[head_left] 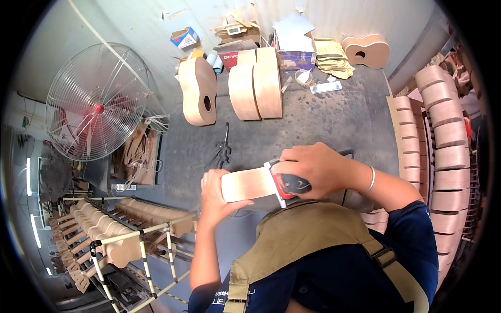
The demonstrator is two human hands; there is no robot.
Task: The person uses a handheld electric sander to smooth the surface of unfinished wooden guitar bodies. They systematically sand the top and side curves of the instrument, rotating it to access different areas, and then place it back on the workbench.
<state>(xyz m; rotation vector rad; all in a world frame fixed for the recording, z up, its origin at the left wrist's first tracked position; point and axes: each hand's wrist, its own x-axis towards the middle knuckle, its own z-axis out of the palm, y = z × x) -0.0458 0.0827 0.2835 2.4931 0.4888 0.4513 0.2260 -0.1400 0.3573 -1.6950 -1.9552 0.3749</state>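
My left hand (211,192) grips one end of a small wooden guitar body (247,184), thumb along its lower edge and fingers behind the far end. The pale curved side of this body faces up. At its right end, my right hand (322,168) is closed over a red and black sander (292,184) whose pale flat plate lies against the wood. A black air blow gun or similar tool (223,148) with a thin nozzle lies just beyond my left hand on the dark worktable (308,122).
Further back are a guitar body with a soundhole (198,91), two bodies on edge (255,88), cardboard boxes (296,59), yellow sheets (334,58) and another body (367,50). A fan (98,101) and a rack of necked instruments (107,235) stand left. Stacked bodies (450,151) line the right.
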